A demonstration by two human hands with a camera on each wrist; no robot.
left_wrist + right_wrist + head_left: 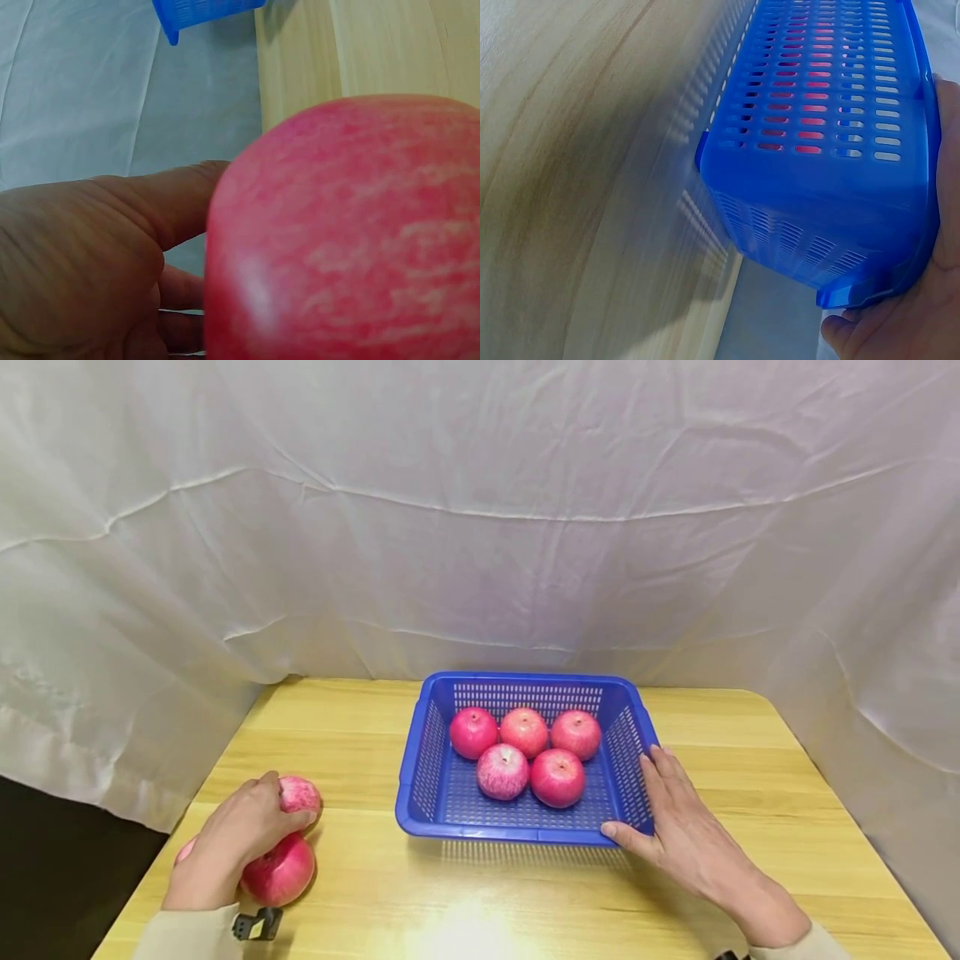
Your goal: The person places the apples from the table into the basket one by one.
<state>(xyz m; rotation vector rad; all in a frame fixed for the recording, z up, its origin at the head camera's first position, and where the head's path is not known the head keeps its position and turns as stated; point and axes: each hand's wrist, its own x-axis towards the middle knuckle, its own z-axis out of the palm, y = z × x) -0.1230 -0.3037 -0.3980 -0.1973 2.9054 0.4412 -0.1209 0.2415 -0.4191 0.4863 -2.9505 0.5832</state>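
On the left of the table my left hand reaches over a group of apples. Its fingers and thumb grip the farther red-streaked apple. A larger red apple sits under the wrist side of that hand and fills much of the left wrist view. Another apple is mostly hidden behind the hand. My right hand rests with extended fingers along the right rim of a blue plastic basket, its thumb on the near rim. Inside the basket, several red apples stand in two rows.
The basket stands around the middle of the wooden table. A pale cloth curtain hangs behind the table and down its sides. At the lower left, beyond the table's edge, is a dark area.
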